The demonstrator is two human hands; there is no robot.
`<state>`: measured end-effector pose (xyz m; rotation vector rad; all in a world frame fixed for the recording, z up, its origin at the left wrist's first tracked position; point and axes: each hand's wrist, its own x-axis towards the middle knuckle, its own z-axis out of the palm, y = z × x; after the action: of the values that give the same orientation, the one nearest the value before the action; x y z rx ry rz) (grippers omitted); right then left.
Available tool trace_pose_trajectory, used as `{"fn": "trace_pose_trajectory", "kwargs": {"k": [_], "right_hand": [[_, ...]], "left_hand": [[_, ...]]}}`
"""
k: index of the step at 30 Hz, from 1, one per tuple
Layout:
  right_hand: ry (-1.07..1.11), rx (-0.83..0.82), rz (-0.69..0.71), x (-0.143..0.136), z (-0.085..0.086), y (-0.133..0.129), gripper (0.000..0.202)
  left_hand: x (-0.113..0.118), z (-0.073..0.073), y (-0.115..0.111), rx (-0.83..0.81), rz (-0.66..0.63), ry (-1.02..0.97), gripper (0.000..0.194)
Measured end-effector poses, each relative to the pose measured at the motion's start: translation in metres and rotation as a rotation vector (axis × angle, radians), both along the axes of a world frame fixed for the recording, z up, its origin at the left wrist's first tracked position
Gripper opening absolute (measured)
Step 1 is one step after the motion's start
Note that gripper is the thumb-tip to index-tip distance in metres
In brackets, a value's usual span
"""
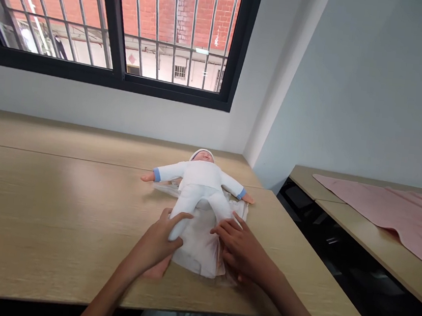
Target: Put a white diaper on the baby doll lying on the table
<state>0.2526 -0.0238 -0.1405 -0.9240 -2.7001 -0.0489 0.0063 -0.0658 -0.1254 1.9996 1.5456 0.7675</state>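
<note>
A baby doll (pixel 204 175) lies on its back on the wooden table, its head away from me and its arms spread. It wears a white top with blue cuffs, white trousers (pixel 189 199) and a white cap (pixel 201 152). My left hand (pixel 165 237) wraps around the lower trouser leg on the left, thumb and fingers on either side. On the right, my right hand (pixel 237 243) is closed at the other trouser leg, its fingers curled and partly hiding it. Under and between the legs lies a crumpled, whitish, see-through plastic bag (pixel 199 254).
The table (pixel 53 220) ends near my lap and along a slanting right edge. Across a dark gap, a second table (pixel 337 209) carries a pink cloth (pixel 393 206). Behind are a wall and a barred window (pixel 121 78). A pinkish piece (pixel 157 270) shows below my left hand.
</note>
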Motion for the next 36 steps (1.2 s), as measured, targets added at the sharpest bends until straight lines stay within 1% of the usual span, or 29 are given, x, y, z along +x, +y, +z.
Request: {"fn": "trace_pose_trajectory", "kwargs": {"k": [3, 5, 9, 11, 13, 14, 16, 18, 21, 24, 28, 30, 32, 34, 36], "right_hand": [[-0.030, 0.019, -0.017, 0.001, -0.001, 0.001, 0.052], [-0.002, 0.020, -0.035, 0.000, -0.001, 0.000, 0.048], [0.119, -0.041, -0.027, 0.000, -0.006, 0.000, 0.035], [0.218, -0.099, -0.010, 0.002, -0.009, 0.003, 0.039], [0.340, -0.155, -0.005, 0.005, -0.011, 0.005, 0.044], [0.408, -0.191, -0.005, 0.005, -0.011, 0.006, 0.043], [0.548, -0.296, -0.009, 0.006, -0.009, 0.006, 0.033], [0.664, -0.419, -0.012, 0.006, -0.005, 0.006, 0.023], [0.779, -0.534, -0.015, 0.006, -0.002, 0.007, 0.020], [0.881, -0.625, -0.053, 0.008, -0.004, 0.010, 0.024], [0.989, -0.733, -0.101, 0.010, -0.011, 0.012, 0.031], [1.012, -0.746, -0.129, 0.011, -0.014, 0.013, 0.033], [1.029, -0.727, -0.169, 0.012, -0.018, 0.015, 0.033], [1.040, -0.689, -0.185, 0.013, -0.019, 0.018, 0.032], [1.048, -0.641, -0.166, 0.011, -0.016, 0.022, 0.029]], "left_hand": [[-0.008, 0.004, 0.004, -0.038, -0.060, -0.109, 0.056], [-0.011, 0.005, 0.006, -0.045, -0.083, -0.154, 0.057], [-0.010, 0.002, 0.005, -0.056, -0.091, -0.196, 0.058], [-0.008, 0.000, 0.004, -0.061, -0.091, -0.193, 0.058], [-0.007, -0.002, 0.004, -0.033, -0.084, -0.161, 0.057], [-0.007, -0.004, 0.003, 0.000, -0.083, -0.135, 0.057], [-0.008, -0.006, 0.004, 0.077, -0.079, -0.061, 0.057], [-0.010, -0.009, 0.005, 0.117, -0.061, 0.029, 0.061], [-0.012, -0.013, 0.009, 0.129, -0.010, 0.161, 0.064], [-0.007, -0.017, 0.014, 0.226, 0.039, 0.250, 0.055], [0.008, -0.018, 0.018, 0.352, 0.080, 0.287, 0.038], [0.013, -0.017, 0.019, 0.392, 0.072, 0.294, 0.033], [0.015, -0.017, 0.020, 0.431, 0.033, 0.305, 0.036], [0.015, -0.015, 0.023, 0.476, -0.035, 0.304, 0.041], [0.012, -0.009, 0.028, 0.511, -0.103, 0.281, 0.041]]}}
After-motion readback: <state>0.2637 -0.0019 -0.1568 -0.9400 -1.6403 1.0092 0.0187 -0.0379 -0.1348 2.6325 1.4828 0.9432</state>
